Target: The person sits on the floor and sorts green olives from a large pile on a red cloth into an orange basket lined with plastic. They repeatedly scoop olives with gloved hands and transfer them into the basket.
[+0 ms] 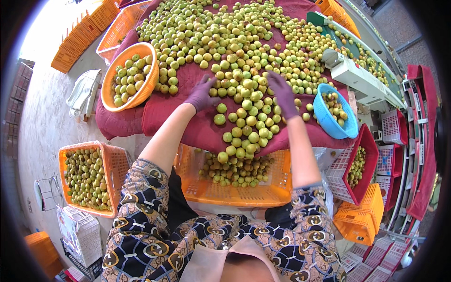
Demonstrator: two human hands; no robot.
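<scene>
Small round green fruits with brown patches, jujubes [206, 35] by their look, are heaped across a table draped in dark red cloth [174, 120]. My left hand [203, 95], in a purple glove, lies at the left of a band of fruits, fingers apart and touching its edge. On the band's other side, my right hand [283, 93], also gloved, is open with its fingers stretched forward. Between my hands the fruits run down to the table's front edge. Below that edge stands an orange crate [277, 190] with fruits in it.
An orange basket [105, 87] of fruits sits on the table's left, a blue basket [324, 120] on its right. A full orange crate [120, 164] stands at lower left, a red-and-white crate [340, 171] at right. A white-and-green conveyor [361, 77] carrying fruits runs along the far right.
</scene>
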